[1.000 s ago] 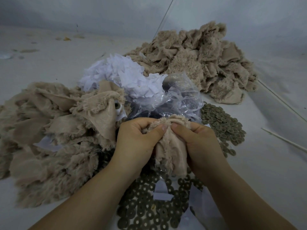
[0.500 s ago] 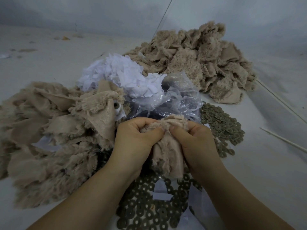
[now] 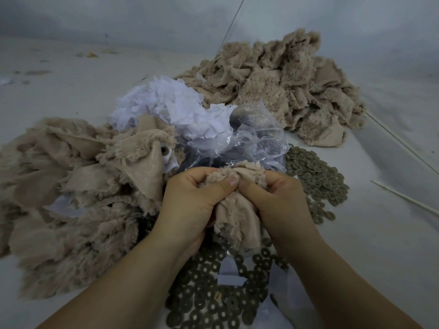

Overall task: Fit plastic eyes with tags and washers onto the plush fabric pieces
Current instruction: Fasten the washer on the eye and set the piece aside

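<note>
At the centre of the frame, the left hand (image 3: 190,200) and right hand (image 3: 278,198) grip one plush piece (image 3: 234,214), fingers curled, thumbs pinching its top fold. Washers (image 3: 213,302) lie scattered below on the table (image 3: 380,233); white tags (image 3: 171,105) and a clear bag (image 3: 256,138) sit just above.

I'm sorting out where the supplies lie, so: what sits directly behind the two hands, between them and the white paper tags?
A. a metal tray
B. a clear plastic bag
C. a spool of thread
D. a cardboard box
B: a crumpled clear plastic bag with dark contents lies just beyond the left hand and right hand, in front of the white tags.
</note>
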Tool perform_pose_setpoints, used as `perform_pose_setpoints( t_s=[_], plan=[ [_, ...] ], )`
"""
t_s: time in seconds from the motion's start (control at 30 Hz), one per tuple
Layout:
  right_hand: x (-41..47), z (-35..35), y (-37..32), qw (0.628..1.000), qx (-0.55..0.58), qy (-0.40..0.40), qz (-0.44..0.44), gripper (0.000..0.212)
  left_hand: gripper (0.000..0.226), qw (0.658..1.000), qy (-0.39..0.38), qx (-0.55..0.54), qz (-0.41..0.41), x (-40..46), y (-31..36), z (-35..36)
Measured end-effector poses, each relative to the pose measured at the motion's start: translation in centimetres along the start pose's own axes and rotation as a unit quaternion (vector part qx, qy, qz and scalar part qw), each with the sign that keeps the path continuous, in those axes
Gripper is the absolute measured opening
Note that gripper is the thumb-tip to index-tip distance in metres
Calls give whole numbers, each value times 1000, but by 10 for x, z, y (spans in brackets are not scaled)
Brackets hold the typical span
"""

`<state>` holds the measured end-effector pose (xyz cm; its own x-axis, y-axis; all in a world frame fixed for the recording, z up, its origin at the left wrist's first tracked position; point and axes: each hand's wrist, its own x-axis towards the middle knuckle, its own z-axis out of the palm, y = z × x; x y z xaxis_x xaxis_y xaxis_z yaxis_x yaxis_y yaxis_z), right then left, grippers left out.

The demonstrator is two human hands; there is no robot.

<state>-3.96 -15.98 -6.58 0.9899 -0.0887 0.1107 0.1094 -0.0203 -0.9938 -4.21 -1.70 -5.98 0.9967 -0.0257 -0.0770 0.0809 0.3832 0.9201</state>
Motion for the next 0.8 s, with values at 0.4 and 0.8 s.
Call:
perform_pose_setpoints(
  t_s=[0.4, 0.8],
  plan=[
    [0, -1, -3, 995, 22, 0, 99, 34, 13, 999, 1, 33, 16, -1, -2, 2],
    [-1, -2, -3, 984, 111, -30, 138, 23, 13, 1000, 4, -7, -8, 0, 1, 4]
  ],
)
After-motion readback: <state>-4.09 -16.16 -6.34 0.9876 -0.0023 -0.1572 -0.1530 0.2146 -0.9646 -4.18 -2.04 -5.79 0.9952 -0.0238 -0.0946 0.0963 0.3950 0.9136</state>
